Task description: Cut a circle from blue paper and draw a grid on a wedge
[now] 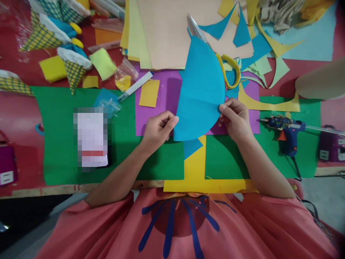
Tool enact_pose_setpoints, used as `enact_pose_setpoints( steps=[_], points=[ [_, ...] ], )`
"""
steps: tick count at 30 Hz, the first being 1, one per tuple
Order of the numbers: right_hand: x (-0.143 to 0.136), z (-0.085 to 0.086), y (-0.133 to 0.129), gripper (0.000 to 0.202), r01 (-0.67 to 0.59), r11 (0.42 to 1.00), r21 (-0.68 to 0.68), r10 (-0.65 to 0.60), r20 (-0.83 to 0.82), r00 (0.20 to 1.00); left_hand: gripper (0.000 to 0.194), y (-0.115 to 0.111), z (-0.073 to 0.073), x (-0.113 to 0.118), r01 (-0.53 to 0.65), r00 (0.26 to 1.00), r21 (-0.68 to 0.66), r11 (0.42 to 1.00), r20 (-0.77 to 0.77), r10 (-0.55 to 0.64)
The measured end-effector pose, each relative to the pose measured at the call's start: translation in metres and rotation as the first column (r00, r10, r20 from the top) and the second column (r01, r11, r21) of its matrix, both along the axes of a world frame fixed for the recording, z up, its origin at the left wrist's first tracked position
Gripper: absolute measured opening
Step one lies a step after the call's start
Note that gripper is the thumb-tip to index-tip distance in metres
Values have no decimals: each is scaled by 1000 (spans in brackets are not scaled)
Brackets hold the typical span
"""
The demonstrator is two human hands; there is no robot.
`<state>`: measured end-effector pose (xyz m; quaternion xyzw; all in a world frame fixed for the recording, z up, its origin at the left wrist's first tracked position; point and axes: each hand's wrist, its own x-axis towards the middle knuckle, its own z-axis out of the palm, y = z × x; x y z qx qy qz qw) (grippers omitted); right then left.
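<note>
A blue paper piece [201,90], straight on its left side and curved on its right, is held up between my two hands. My left hand [161,130] pinches its lower left edge between thumb and fingers. On the curved right edge, my right hand [235,118] grips it the same way. Behind the paper lie yellow-handled scissors [229,72]; part of their blades is hidden. Purple paper [172,93] and a green sheet [159,162] are spread beneath. Below the blue piece, a yellow paper strip [194,169] runs to the table edge.
At right lies a blue glue gun [289,138] with a clear stick in it. A phone [91,138] rests at left, blurred. Checkered cone shapes [72,68], a marker [136,86] and yellow offcuts [269,102] lie about. A pale cylinder [322,81] is at far right.
</note>
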<state>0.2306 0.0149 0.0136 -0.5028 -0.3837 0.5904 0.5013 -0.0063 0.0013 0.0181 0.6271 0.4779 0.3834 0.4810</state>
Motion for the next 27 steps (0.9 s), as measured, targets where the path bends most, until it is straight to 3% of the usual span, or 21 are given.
enact_pose_setpoints(
  steps=[4,8,15,21,27],
  points=[
    [0,2,1,34,25,1000,-2,-25,12,1000,48,1,2,0,56,996,-23,998,-65,-57],
    [-1,2,1,35,24,1000,-3,-24,30,999,52,0,4,1,24,995,32,999,-100,-21],
    [3,2,4,38,50,999,4,-50,60,997,45,0,0,2,106,993,-91,990,-49,-111],
    [1,5,4,39,91,996,25,-92,62,994,50,0,-5,1,29,991,2,1000,-132,-28],
    [1,5,3,39,79,997,10,-80,56,995,49,-2,-6,0,34,997,0,999,-68,-34]
  ],
)
